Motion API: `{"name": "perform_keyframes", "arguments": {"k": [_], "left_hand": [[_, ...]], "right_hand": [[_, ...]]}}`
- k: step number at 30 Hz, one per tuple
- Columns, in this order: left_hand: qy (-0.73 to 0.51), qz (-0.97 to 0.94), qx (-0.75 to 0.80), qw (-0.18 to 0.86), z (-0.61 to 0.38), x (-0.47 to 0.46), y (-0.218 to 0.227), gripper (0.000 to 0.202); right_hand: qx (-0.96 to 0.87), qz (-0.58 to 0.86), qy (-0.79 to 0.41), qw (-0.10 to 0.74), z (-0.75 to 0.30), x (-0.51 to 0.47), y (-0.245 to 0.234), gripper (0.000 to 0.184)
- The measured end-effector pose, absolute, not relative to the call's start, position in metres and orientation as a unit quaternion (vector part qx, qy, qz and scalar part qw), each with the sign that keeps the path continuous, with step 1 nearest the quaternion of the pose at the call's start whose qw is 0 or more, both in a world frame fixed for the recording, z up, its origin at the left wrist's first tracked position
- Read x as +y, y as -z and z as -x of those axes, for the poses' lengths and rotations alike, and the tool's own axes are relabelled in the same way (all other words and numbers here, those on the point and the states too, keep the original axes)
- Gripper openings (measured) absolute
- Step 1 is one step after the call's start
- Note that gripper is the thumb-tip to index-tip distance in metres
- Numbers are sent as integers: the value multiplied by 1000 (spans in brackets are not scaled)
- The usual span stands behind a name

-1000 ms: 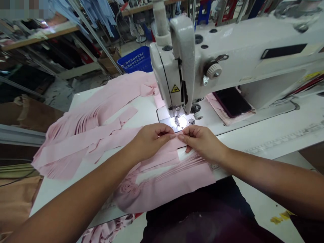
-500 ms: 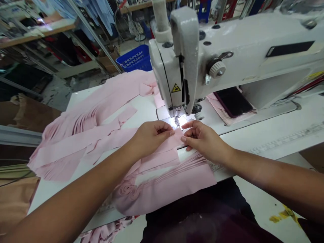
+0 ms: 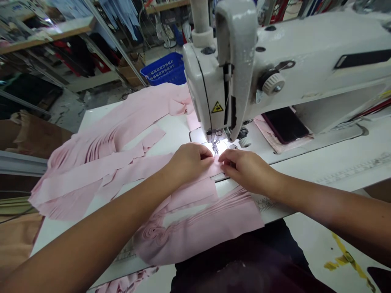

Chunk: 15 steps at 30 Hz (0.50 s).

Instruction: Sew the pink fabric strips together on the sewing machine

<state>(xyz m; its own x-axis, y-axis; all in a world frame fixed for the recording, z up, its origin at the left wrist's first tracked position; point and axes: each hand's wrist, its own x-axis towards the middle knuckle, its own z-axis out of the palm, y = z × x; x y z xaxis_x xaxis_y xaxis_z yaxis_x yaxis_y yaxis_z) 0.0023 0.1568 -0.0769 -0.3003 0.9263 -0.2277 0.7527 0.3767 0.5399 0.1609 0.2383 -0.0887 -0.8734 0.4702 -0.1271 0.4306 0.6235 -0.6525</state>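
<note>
The left hand and right hand pinch nearly shut on the pink fabric panel, just before the presser foot of the sewing machine; the layers should be held flat and squarely aligned there.

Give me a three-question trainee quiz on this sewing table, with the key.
1. True or false: the left hand and the right hand both rest on the pink fabric in front of the presser foot.
2. What lies on the pink cloth under the arm of the sewing machine? A: a dark phone; B: a pair of scissors; C: a spool of thread.
3. Fill in: the plastic basket beyond the table is ____.

Key: 1 true; 2 A; 3 blue.
</note>
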Motion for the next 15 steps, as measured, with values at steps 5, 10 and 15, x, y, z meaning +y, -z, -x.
{"name": "perform_keyframes", "arguments": {"k": [5, 10, 15], "left_hand": [[-161, -512, 797, 277, -1, 161, 80, 15], [-155, -499, 809, 269, 3, 168, 78, 12], [-163, -506, 813, 236, 9, 175, 78, 11]], "right_hand": [[-973, 154, -172, -1, -163, 241, 91, 20], [-993, 92, -65, 30, -168, 245, 102, 14], [-993, 79, -35, 77, -168, 247, 109, 19]]}}
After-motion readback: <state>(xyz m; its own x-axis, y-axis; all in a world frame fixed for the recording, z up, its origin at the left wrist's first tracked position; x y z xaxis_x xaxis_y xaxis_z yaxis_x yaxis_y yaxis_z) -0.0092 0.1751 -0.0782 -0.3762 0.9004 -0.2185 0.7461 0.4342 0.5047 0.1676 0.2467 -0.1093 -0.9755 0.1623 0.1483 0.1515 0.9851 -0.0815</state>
